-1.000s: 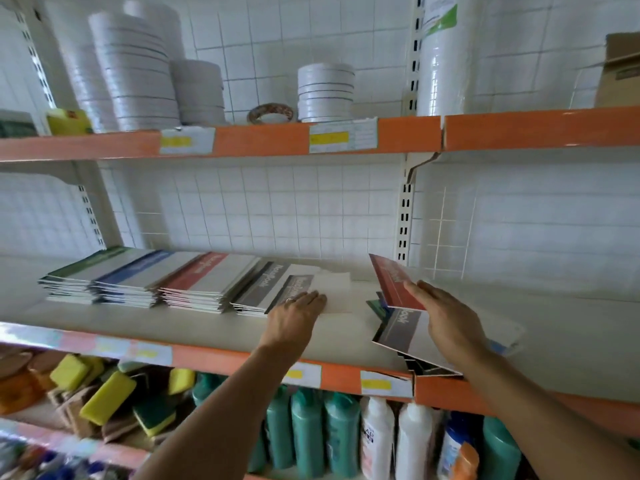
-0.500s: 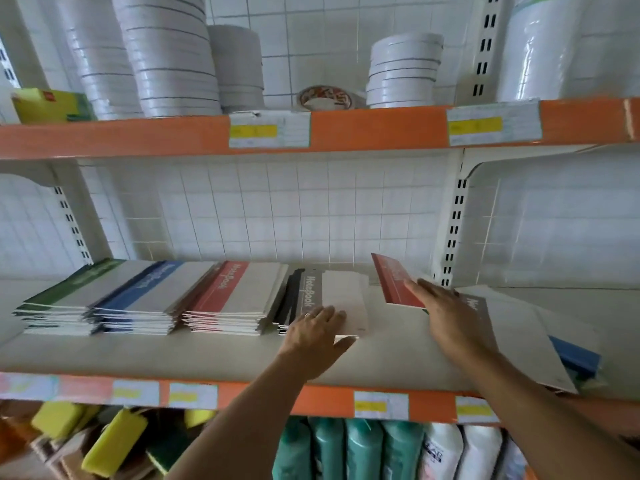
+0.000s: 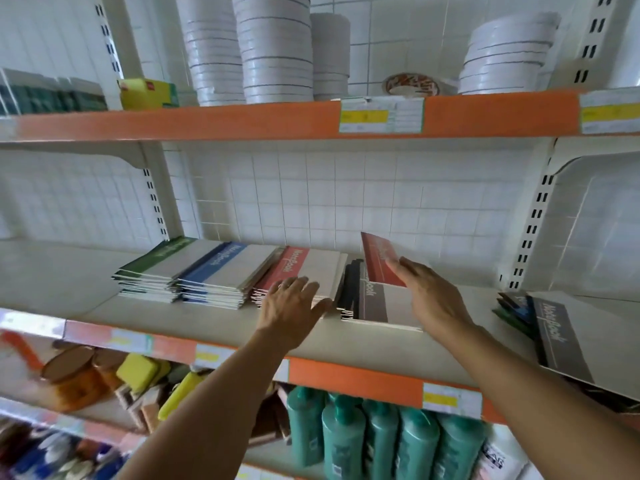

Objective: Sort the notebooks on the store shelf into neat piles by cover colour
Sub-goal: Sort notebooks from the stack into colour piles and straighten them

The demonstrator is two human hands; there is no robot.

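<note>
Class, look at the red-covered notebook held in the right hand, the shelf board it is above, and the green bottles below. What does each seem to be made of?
Red-covered notebook: thin card cover, paper pages likely; the stacked piles nearby show white page edges.
Pale shelf board: probably painted metal, matt, with an orange front strip.
Green bottles: likely plastic, smooth with a soft sheen.

The red notebook [image 3: 381, 261] in my right hand [image 3: 433, 299] has a smooth, faintly glossy card cover. My left hand [image 3: 291, 306] rests on matt paper covers. The shelf [image 3: 173, 320] looks like painted metal; the far wall [image 3: 346, 195] is glossy tile.
</note>
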